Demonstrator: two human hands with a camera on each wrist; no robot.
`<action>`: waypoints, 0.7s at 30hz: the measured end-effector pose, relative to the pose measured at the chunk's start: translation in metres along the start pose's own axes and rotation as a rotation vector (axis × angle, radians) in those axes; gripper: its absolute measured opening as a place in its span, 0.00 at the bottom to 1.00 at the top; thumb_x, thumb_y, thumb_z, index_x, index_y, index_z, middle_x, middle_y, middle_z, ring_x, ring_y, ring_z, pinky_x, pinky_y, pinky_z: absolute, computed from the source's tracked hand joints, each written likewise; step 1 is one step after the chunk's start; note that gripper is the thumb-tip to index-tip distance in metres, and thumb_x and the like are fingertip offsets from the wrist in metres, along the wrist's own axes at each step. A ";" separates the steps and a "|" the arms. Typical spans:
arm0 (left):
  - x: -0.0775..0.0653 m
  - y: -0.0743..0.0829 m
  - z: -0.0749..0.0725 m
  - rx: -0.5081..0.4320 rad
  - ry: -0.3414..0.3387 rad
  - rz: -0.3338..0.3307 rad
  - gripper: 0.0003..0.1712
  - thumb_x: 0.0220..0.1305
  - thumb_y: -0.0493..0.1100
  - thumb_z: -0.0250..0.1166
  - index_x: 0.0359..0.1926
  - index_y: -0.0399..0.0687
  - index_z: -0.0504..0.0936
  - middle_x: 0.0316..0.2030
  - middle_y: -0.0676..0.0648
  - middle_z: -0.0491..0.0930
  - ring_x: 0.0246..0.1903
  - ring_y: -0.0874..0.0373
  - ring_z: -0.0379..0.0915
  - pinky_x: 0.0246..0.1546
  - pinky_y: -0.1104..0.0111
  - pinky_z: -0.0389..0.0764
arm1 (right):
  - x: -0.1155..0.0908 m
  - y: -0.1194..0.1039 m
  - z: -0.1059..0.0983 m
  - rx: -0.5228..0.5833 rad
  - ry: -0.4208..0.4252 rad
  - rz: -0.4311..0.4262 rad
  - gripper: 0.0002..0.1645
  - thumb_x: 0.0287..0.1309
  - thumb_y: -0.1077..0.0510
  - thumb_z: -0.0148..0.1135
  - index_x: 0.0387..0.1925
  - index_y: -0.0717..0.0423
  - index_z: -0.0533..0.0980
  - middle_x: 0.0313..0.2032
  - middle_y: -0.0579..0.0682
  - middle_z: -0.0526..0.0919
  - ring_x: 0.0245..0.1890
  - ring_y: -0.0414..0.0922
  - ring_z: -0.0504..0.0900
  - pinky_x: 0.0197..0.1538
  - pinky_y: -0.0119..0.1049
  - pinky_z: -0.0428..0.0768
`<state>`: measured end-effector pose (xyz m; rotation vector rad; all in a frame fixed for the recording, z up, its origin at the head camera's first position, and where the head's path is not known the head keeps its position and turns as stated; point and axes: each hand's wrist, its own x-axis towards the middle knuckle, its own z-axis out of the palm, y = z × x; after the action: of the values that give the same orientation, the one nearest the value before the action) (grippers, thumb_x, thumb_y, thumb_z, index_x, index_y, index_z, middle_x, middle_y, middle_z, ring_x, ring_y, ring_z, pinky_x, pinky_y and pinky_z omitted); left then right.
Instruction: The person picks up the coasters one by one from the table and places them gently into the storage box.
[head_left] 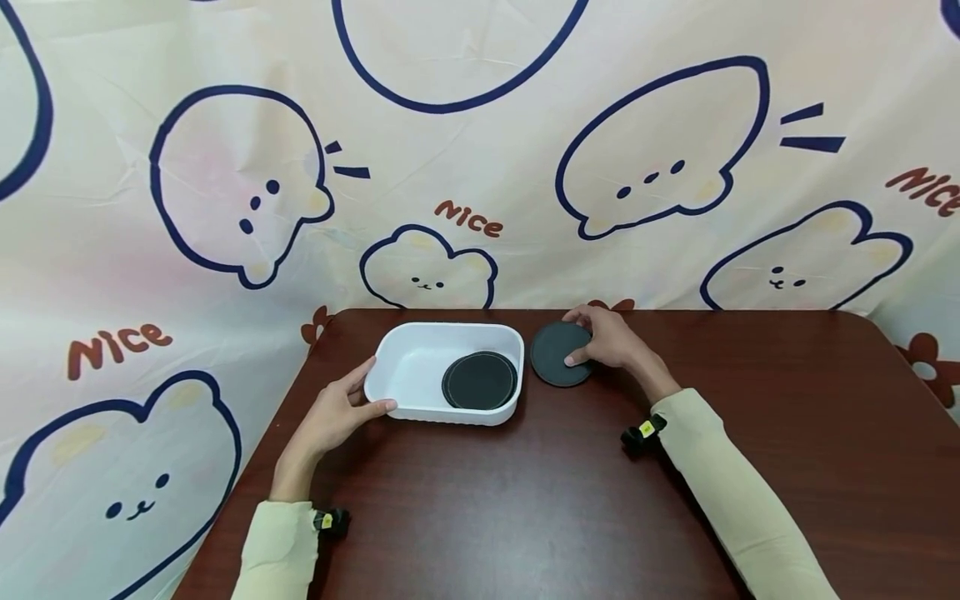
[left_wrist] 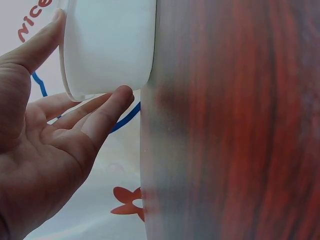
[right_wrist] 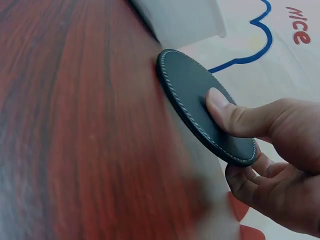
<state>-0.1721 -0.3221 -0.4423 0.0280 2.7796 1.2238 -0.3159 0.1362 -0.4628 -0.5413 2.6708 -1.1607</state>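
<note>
A white plastic storage bin (head_left: 412, 371) with rounded corners stands near the far edge of the table, and a round black coaster (head_left: 480, 381) lies inside its right end. My left hand (head_left: 337, 414) holds the bin's left end, thumb at the near corner and fingers along the outer wall. Just right of the bin, my right hand (head_left: 609, 340) pinches a second round dark coaster (head_left: 557, 354). Its thumb lies on top and the other fingers go round the edge beneath. Light stitching runs around this coaster (right_wrist: 187, 87) in the right wrist view, where it looks tilted.
The dark brown wooden table (head_left: 480, 517) spreads out in front of both hands. Behind it hangs a pale cloth (head_left: 525, 275) printed with cartoon bears, which meets the table's far edge. A small black wrist camera (head_left: 641, 435) sits by the right sleeve.
</note>
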 end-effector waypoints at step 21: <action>0.000 -0.002 0.000 -0.016 -0.007 0.008 0.58 0.68 0.54 0.76 0.87 0.45 0.52 0.82 0.32 0.59 0.75 0.36 0.70 0.68 0.48 0.78 | -0.026 0.004 -0.020 0.145 0.059 0.141 0.22 0.67 0.59 0.74 0.60 0.59 0.80 0.50 0.61 0.86 0.41 0.50 0.87 0.40 0.38 0.89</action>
<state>-0.1724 -0.3228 -0.4439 0.0416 2.7668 1.2449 -0.2991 0.1621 -0.4514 -0.2941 2.5972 -1.3343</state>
